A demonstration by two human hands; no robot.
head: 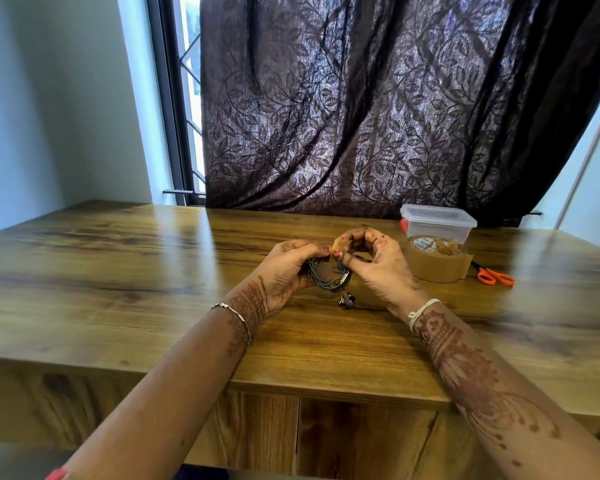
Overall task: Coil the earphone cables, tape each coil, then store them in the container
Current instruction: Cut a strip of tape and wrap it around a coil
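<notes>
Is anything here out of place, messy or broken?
Nothing looks damaged or spilled. The only loose end: the earbuds hang out below the coil that the left hand grips while the right hand pinches a tape piece. The tape roll, scissors and container sit neatly beside them.

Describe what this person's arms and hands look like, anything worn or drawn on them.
No sleeves show. Reddish-brown henna patterns run over both forearms, the left hand and the right hand. A thin silver bracelet circles the left wrist, a white thread the right. The fingernails are painted red.
</notes>
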